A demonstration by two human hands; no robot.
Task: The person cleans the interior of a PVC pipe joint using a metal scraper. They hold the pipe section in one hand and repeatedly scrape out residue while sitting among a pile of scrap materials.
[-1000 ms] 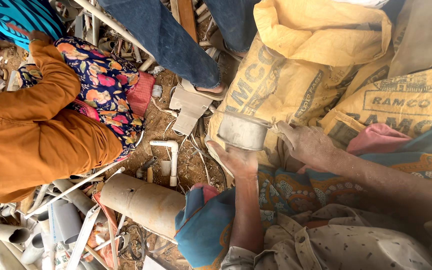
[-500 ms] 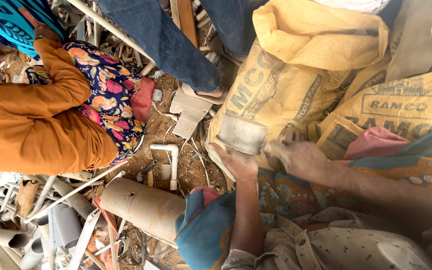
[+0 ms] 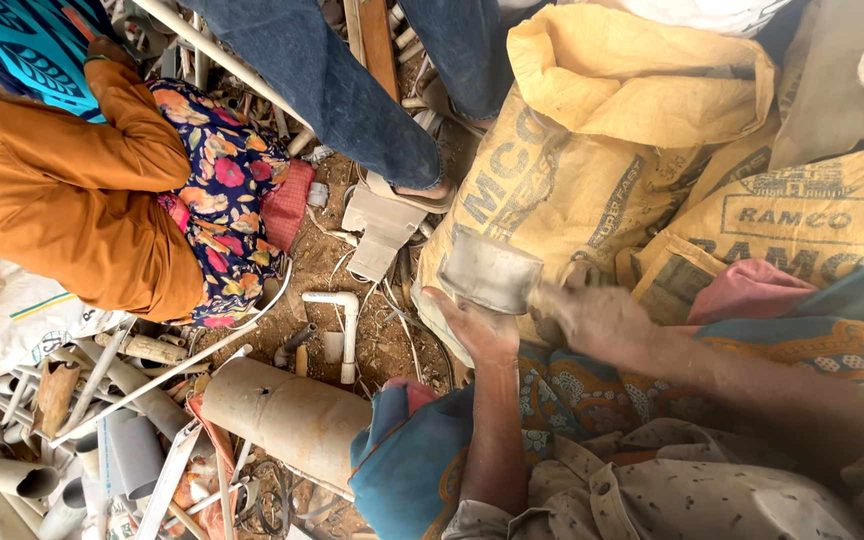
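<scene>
The left hand (image 3: pixel 480 325) is holding a short grey pipe piece (image 3: pixel 490 270); the blurry right hand (image 3: pixel 592 318) is touching its side, its grip unclear.

Yellow sacks (image 3: pixel 592 150) lie beside a white pipe elbow (image 3: pixel 342 320), a wide tan pipe (image 3: pixel 287 415) (dusty), and grey pipe scraps (image 3: pixel 12 440).

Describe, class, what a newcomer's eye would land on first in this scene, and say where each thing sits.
At centre, the left hand holds up a short grey pipe piece, with the blurred right hand at its right end. Behind them, large yellow sacks fill the upper right. On the left crouches a person in an orange garment, and a heap of grey pipe offcuts covers the lower-left ground.
</scene>
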